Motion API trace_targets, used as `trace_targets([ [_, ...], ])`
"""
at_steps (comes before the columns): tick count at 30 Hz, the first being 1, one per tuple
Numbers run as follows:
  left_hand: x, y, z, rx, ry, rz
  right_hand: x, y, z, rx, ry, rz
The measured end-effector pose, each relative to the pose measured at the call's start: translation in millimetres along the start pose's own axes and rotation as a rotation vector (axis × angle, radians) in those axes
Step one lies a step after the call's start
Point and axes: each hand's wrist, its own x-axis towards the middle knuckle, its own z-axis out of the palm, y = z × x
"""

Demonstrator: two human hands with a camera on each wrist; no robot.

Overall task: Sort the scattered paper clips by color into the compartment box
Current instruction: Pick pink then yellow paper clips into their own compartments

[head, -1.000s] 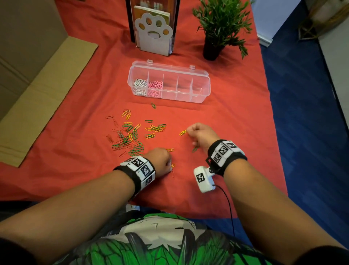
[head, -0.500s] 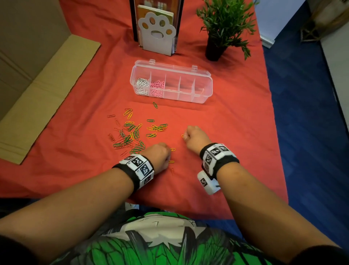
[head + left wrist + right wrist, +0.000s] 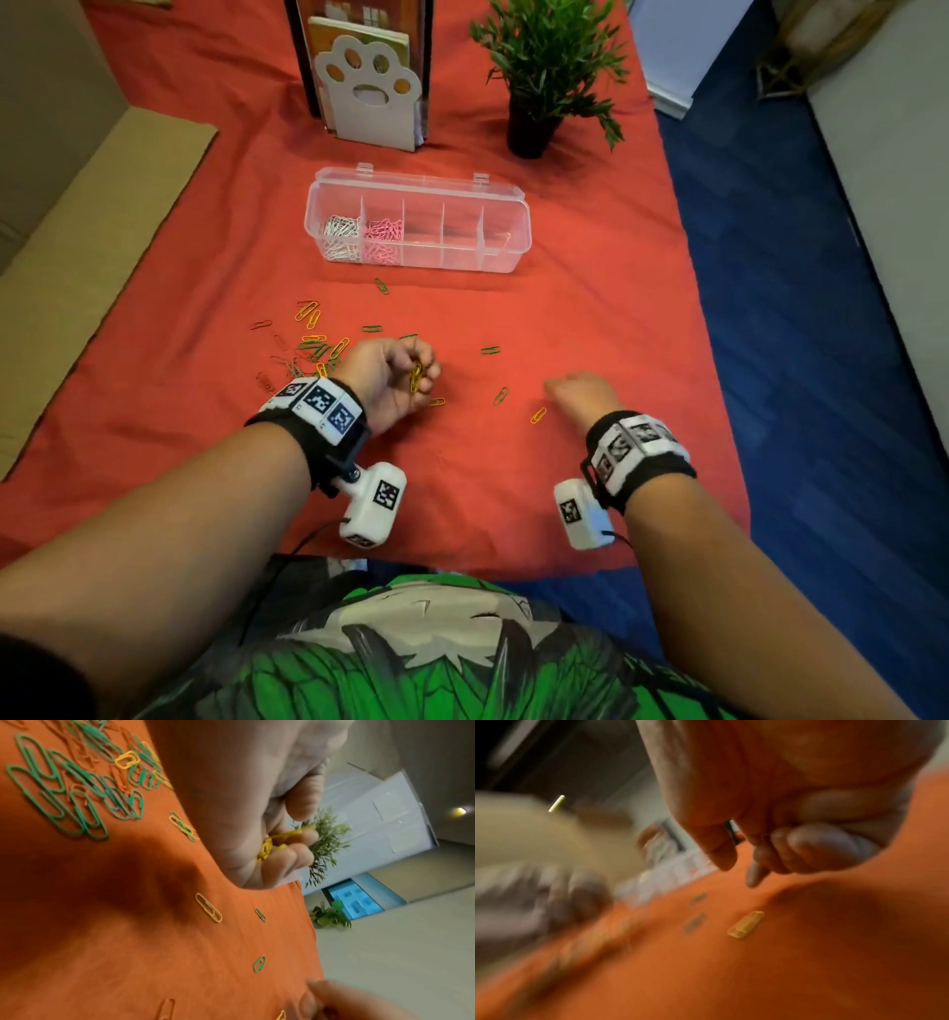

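- Holding a small bunch of yellow clips [image 3: 415, 379] in curled fingers, your left hand [image 3: 386, 380] sits palm-up just right of the mixed pile [image 3: 308, 354].
- Your right hand [image 3: 577, 394] hovers low over the red cloth [image 3: 590, 308], thumb and forefinger drawn close with no clip visible between them; the wrist view is too blurred to be sure.
- The loose yellow clip [image 3: 538, 415] lies just to the left of your right hand, nearer you than the fingertips, its long axis running diagonally.
- It is far closer to your right hand than your left, so I judge the right should take it.
- The compartment box [image 3: 513, 205] lies well beyond both hands; white and pink sit in its two leftmost cells.
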Motion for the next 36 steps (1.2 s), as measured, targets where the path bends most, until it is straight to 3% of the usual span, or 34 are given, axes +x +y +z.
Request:
trace_targets([
  [1,0.1,0.0,-0.1,-0.014,0.009,-0.02,-2.2,1.1,1.9,-0.247,0.027,-0.038],
  [3,5.7,-4.4,1.4,0.085,0.11,-0.04,-5.8,3.0,9.7,-0.459,0.053,-0.075],
  [5,12.9,-13.5,1.7,0.495,0.273,0.041,-5.1,3.6,19.2,-0.555,0.071,-0.1],
  [7,18.7,-23.1,-5.2,1.096,0.348,0.187,-2.1,2.6,30.7,-0.605,0.054,-0.117],
  [9,18.5,-29.1,-11.5,1.535,0.348,0.262,-2.0,1.3,39.4,-0.626,0.058,-0.154],
  [13,16.6,-34.4,-13.6,1.752,0.268,0.291,-7.0,-9.2,33.7,-0.449,0.027,-0.222],
  [16,17.4,-33.6,-8.4,1.679,0.269,0.3,-10.3,-19.4,28.4,-0.031,-0.047,-0.265],
  [18,16.8,-26.7,-4.2,1.478,0.301,0.223,-11.2,-27.1,30.3,0.376,-0.138,-0.227],
  [19,15.9,-21.4,-2.1,1.246,0.29,0.145,-11.8,-32.0,30.0,0.553,-0.182,-0.208],
  [22,7.4,-5.1,0.6,0.273,0.103,-0.004,-15.9,-49.5,21.6,0.896,-0.309,-0.199],
  [24,-3.4,7.6,-1.6,-0.049,-0.052,-0.012,-14.4,-58.3,14.8,1.111,-0.395,-0.156],
  [26,-9.0,20.9,-1.8,-0.157,-0.109,0.007,-13.0,-67.1,8.0,1.254,-0.467,-0.068],
  [28,-4.0,31.2,-0.7,-0.159,-0.028,-0.005,-11.6,-74.1,3.7,1.235,-0.476,-0.02],
  [32,19.4,57.1,5.5,-0.007,0.202,-0.042,-5.0,-76.7,3.4,0.906,-0.324,-0.041],
  [36,38.4,105.3,23.2,0.016,0.247,0.058,3.5,-73.1,6.7,0.651,-0.168,-0.145],
])
